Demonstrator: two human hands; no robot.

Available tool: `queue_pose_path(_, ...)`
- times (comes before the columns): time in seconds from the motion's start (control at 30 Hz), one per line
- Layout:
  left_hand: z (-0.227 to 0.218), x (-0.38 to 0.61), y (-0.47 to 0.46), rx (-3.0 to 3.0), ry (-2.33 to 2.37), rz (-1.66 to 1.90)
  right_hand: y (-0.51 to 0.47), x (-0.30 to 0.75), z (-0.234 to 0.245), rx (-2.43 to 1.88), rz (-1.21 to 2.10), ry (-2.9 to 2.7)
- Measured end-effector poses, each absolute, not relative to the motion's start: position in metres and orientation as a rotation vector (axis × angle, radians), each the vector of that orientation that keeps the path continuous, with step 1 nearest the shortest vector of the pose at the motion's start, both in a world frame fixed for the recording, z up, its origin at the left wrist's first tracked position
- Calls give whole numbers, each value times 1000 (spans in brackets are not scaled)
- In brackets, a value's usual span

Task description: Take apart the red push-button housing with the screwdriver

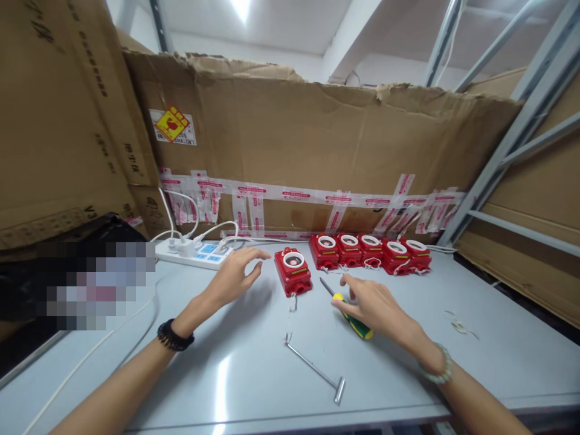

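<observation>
A red box with a round white-rimmed window (293, 272), which looks like a break-glass alarm call point, sits on the table in front of me. Just left of it hovers my left hand (235, 277), empty, thumb and fingers apart. A screwdriver (360, 327) with a green and yellow handle lies right of the box, its tip toward the box. Over its handle is my right hand (376, 302), thumb and forefinger apart, the thumb overlapping the yellow collar; the other fingers are partly hidden. A small metal hammer (312, 365) lies nearer me, below a short chain (292, 302) from the box.
Several similar red boxes (348, 251) stand in a row at the back right. A white power strip (194, 255) with plugs and cables is at the back left. Small scraps (458, 326) lie at right. Cardboard (294, 139) and metal shelf posts (502, 139) surround the table (254, 374).
</observation>
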State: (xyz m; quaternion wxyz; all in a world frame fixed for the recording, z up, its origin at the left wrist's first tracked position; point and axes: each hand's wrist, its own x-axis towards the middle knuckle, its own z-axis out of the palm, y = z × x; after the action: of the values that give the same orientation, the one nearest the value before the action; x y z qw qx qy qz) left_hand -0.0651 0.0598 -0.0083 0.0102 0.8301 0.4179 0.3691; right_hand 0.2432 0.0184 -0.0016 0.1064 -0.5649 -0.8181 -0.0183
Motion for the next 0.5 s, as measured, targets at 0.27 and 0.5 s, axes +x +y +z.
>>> queue_pose_path(0.27, -26, -52, 61, 2530, 1203, 1095, 63, 183, 11, -855, -80, -2481)
queue_pose_path(0.5, -34, -55, 62, 2533, 1197, 1006, 77, 162, -15, -791, -10, -2495)
